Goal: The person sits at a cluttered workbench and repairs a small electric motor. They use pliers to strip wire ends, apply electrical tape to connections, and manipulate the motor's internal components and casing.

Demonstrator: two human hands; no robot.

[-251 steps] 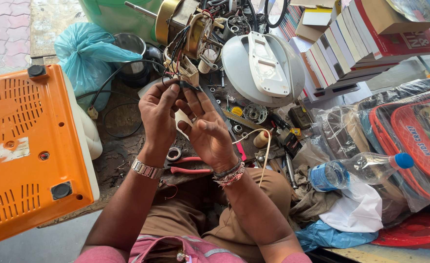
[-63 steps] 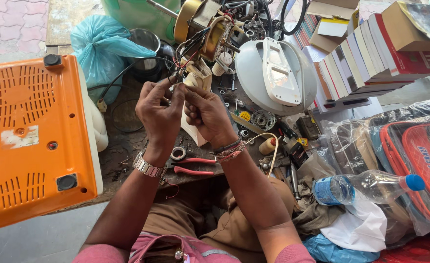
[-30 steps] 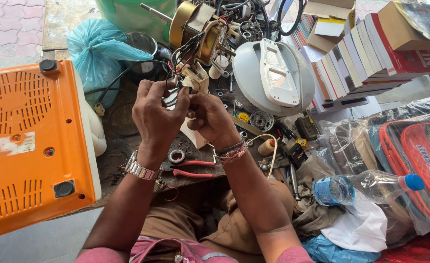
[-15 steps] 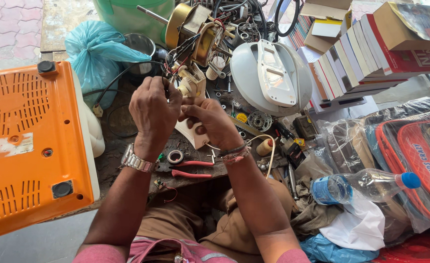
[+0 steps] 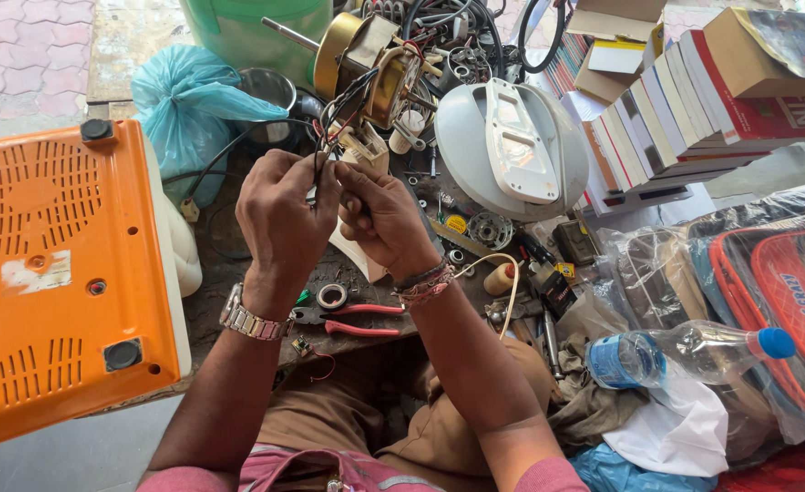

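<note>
My left hand (image 5: 279, 219) and my right hand (image 5: 386, 219) meet in the middle of the view, fingertips pinched together on thin dark wires (image 5: 334, 114). The wires run up to a brass-coloured motor (image 5: 370, 64) lying on its side just beyond my fingers. A cream plastic part (image 5: 366, 146) sits under the wires, partly hidden by my hands. A metal watch is on my left wrist and thread bands on my right wrist.
Red-handled pliers (image 5: 352, 319) and a tape roll (image 5: 332, 295) lie below my hands. An orange vented casing (image 5: 56, 273) fills the left. A white round cover (image 5: 512, 146), stacked books (image 5: 694, 100), a plastic bottle (image 5: 685, 351) and bagged backpacks (image 5: 767, 292) crowd the right.
My hands stay joined on the wires and have shifted slightly right and down; the view has drifted a little. Nothing was let go.
</note>
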